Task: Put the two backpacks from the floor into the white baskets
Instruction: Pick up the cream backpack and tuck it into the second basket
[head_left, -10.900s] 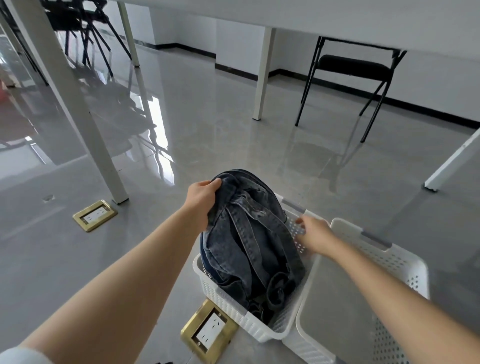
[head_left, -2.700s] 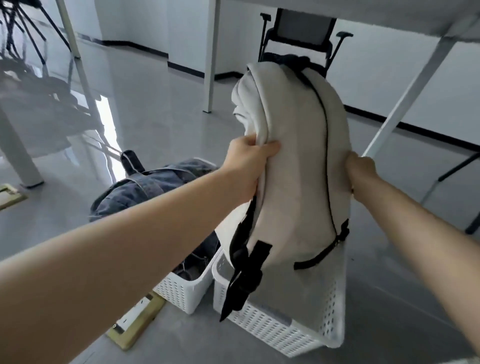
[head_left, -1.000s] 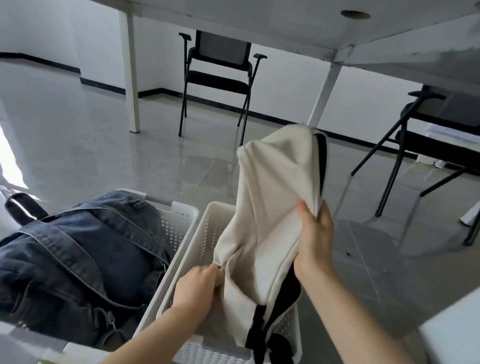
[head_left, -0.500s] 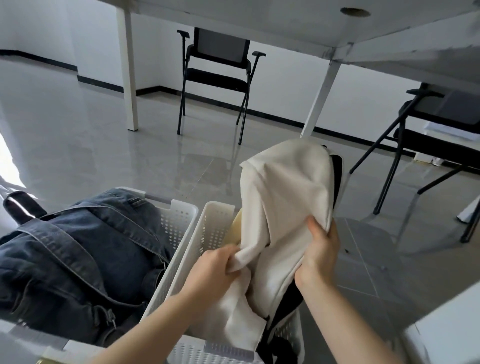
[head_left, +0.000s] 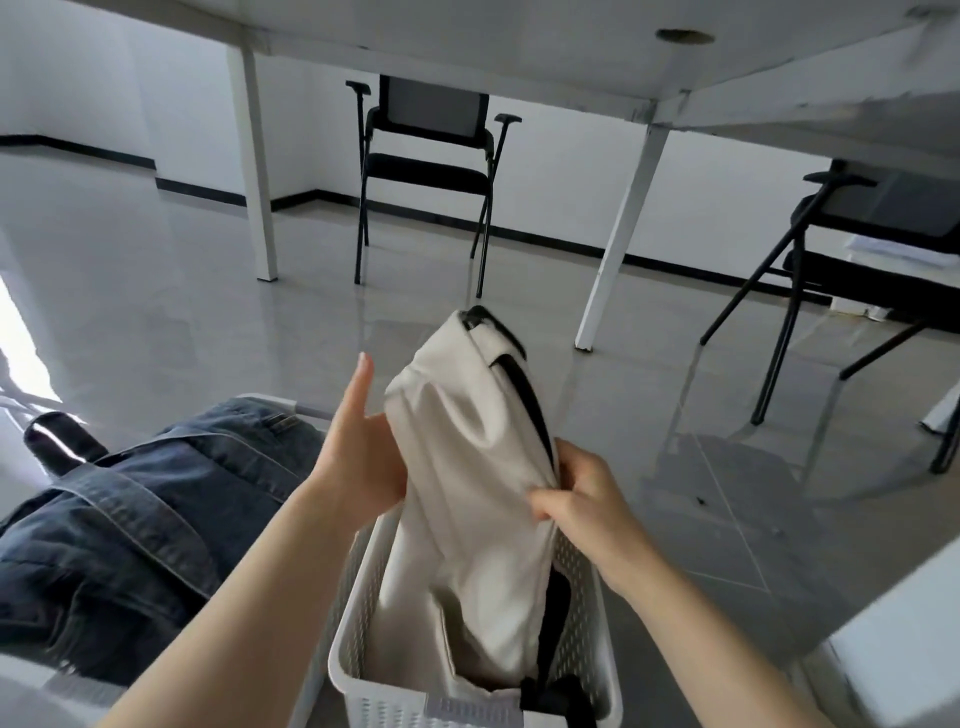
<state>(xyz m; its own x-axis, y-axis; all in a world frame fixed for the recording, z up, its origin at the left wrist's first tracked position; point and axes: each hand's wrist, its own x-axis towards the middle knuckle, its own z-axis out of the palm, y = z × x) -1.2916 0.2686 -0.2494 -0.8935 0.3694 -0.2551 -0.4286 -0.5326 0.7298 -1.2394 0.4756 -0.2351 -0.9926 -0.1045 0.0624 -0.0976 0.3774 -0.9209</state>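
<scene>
At the lower centre of the frame, the cream backpack (head_left: 467, 519) is stood on end in the right-hand white basket (head_left: 358, 613), its upper half still above the rim, presumably so that it can be pressed down. It is steadied on one flank by the flat, open left hand (head_left: 358, 457) and pinched beside the black zip by the closed right hand (head_left: 582, 499). At lower left, the denim backpack (head_left: 130, 535) is seen already filling the other basket (head_left: 270, 402).

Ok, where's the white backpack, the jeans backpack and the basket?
White backpack (head_left: 467, 499), head view, on the middle of its cream fabric.
Denim backpack (head_left: 130, 530), head view, on its blue front panel.
White basket (head_left: 358, 623), head view, on its perforated left wall.
</scene>
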